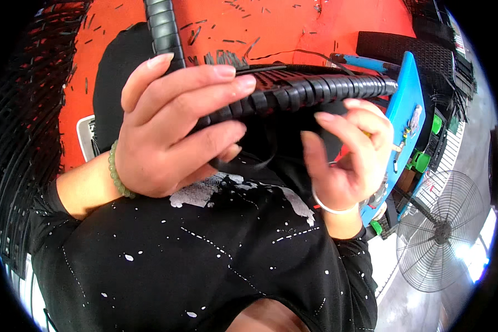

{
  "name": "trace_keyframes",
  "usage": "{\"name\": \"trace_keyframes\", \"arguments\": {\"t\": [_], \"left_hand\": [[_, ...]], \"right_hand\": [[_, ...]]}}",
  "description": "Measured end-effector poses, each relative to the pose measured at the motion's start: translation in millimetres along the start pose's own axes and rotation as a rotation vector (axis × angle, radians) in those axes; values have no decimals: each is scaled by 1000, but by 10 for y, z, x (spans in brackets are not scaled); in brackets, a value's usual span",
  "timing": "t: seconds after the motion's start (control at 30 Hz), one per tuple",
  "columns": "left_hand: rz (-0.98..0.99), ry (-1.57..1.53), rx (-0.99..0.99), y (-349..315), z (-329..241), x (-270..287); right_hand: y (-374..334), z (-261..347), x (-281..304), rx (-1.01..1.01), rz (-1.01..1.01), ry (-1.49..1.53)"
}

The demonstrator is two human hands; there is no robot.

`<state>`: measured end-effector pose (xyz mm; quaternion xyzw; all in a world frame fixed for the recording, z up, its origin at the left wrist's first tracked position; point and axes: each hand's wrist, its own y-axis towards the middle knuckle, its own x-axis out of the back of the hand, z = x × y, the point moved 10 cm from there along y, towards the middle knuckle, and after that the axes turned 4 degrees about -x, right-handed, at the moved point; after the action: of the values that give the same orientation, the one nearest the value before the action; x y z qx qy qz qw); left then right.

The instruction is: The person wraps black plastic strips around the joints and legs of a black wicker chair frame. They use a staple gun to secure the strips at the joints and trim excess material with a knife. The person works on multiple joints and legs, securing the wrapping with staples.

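A black frame wrapped in overlapping flat plastic strip point(326, 90) runs across the upper middle, and one wrapped side rises at the top left. My left hand point(163, 130), with a green bead bracelet at its wrist, grips the frame near its corner, fingers over the top and thumb below. My right hand point(348, 157), wearing a white bangle, is just below the right half of the bar. Its thumb and fingers are apart, with nothing seen between them. A thin, blurred black strip point(272, 149) hangs under the bar between my hands.
Behind lies a red surface point(293, 22) scattered with black strip scraps. A blue board point(408, 99) bearing small tools stands right of the frame. Farther right are green items point(420, 161) and a large fan point(441, 232). Dark rods point(16, 110) line the left; a white container point(86, 135) sits near my left forearm.
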<state>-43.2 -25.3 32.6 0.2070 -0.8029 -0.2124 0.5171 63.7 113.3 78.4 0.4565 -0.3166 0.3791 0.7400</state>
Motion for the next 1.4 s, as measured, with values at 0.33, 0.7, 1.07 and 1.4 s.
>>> {"name": "trace_keyframes", "arguments": {"t": [0.33,0.7,1.07,1.4], "left_hand": [[-160,-109,-121,-25,-14,20],[-163,-220,-93,-14,13,41],[-200,-320,-74,-42,60,78],[-299,-334,-71,-80,76,73]], "right_hand": [[234,134,-192,-234,198,-42],[260,84,-240,-260,57,168],[478,284,-339,-179,249,-98],[424,220,-299,-278,207,-111]]}}
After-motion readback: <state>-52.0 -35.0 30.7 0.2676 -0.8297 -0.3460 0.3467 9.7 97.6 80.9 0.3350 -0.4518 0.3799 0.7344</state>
